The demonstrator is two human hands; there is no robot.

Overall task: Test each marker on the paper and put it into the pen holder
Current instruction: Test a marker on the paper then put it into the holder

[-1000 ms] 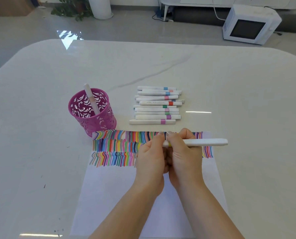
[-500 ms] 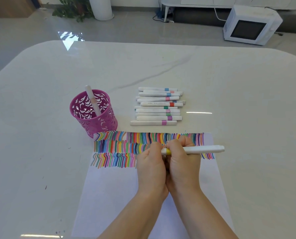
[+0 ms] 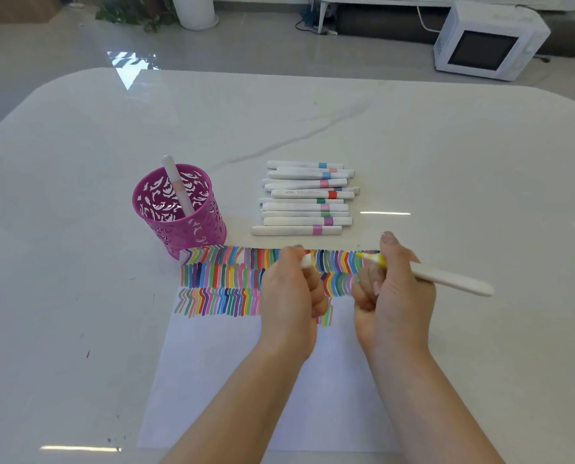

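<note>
Yellow shows at the nib end of the marker [image 3: 446, 279], a white barrel with no print to be seen on it. The right hand [image 3: 393, 296] grips it in a curled fist with the thumb raised. The nib points left toward the other hand, and the tail sticks out to the right of the fist. The left hand [image 3: 289, 296] is curled round the white cap [image 3: 307, 261], whose end peeks out of the fist toward the nib. Cap and nib are apart, with a clear gap between the two hands.

Both hands are over the far part of the paper [image 3: 229, 380], which carries three rows of coloured strokes. A few strokes of the third row show in the gap between the hands.

Beyond and left of the left hand a pink cut-out holder [image 3: 192, 229] stands at the paper's far left corner. One stowed marker [image 3: 179, 185] with a pale peach band leans in it. Beyond both hands a pile [image 3: 306, 199] of white markers lies side by side, with bands of blue, peach, pink, red, green and purple. The red-banded one has faint print along its barrel, too small to read.

All of it sits on a white table [image 3: 446, 145] with grey veins. Far beyond the right hand a white microwave [image 3: 486, 41] stands on the floor, its front bearing no legible label.
</note>
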